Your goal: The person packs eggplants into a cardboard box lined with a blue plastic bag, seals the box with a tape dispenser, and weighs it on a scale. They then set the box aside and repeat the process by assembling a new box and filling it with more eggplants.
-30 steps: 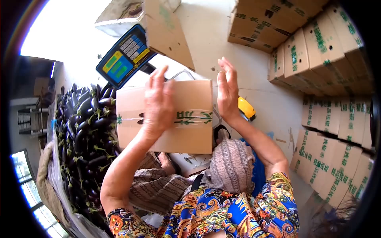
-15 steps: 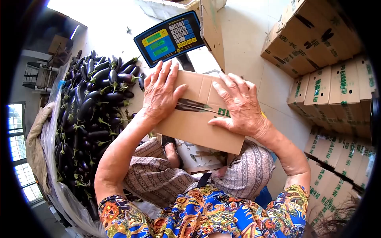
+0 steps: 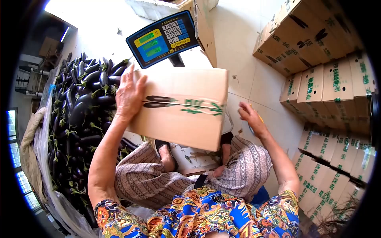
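Note:
A closed cardboard box with eggplant drawings and green lettering rests in front of me on the scale's platform. My left hand lies along the box's left edge, fingers stretched toward the far corner and thumb over the top. Off the box's right side is my right hand, its fingers apart and slightly bent, beside a yellow thing partly hidden behind it. Just beyond the box stands the scale's display, lit green, with a keypad.
A large heap of eggplants spreads on the left, edged by plastic sheeting. Stacked printed cartons line the right side. An upright cardboard piece stands beside the display, near a white foam container.
The box has turned and shifted left, bringing more lettering into view. My right hand has come off its top and moved to the right; my left hand has slid to its left edge.

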`<act>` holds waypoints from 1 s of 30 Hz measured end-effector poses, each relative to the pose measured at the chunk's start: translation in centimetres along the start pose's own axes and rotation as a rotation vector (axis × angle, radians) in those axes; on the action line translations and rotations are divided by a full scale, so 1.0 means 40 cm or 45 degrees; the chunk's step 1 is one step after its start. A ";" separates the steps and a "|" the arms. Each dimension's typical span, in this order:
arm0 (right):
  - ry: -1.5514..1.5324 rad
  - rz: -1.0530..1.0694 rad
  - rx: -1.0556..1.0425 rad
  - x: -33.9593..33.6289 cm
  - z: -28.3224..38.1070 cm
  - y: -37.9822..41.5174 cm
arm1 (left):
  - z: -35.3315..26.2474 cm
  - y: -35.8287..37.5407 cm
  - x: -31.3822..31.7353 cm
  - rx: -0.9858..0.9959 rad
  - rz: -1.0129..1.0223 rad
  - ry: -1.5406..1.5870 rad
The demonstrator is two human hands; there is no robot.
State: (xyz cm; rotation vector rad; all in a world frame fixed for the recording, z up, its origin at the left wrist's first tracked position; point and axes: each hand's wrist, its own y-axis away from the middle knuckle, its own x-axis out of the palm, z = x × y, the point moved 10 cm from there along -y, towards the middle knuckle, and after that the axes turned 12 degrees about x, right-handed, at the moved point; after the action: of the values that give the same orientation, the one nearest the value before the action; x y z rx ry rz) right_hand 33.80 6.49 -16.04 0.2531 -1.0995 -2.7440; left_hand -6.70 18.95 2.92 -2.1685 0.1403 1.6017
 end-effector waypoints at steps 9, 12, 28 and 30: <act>-0.574 0.700 0.055 0.221 0.101 -0.105 | 0.244 0.170 -0.049 -0.524 -0.130 0.334; -0.774 0.662 -0.093 0.145 0.221 -0.025 | 0.269 0.231 0.021 -0.605 -0.075 0.879; 1.472 -0.020 -1.138 0.546 0.403 0.513 | -0.162 0.206 0.060 -0.644 0.220 1.470; 1.639 0.092 -0.981 0.578 0.338 0.472 | -0.145 0.237 0.092 -0.727 0.178 1.299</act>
State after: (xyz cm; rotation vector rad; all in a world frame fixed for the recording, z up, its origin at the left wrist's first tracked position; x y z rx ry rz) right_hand 10.20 -3.12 4.60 1.4539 0.2627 -1.9527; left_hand -3.54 8.72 -1.85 -3.2920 0.1446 0.4419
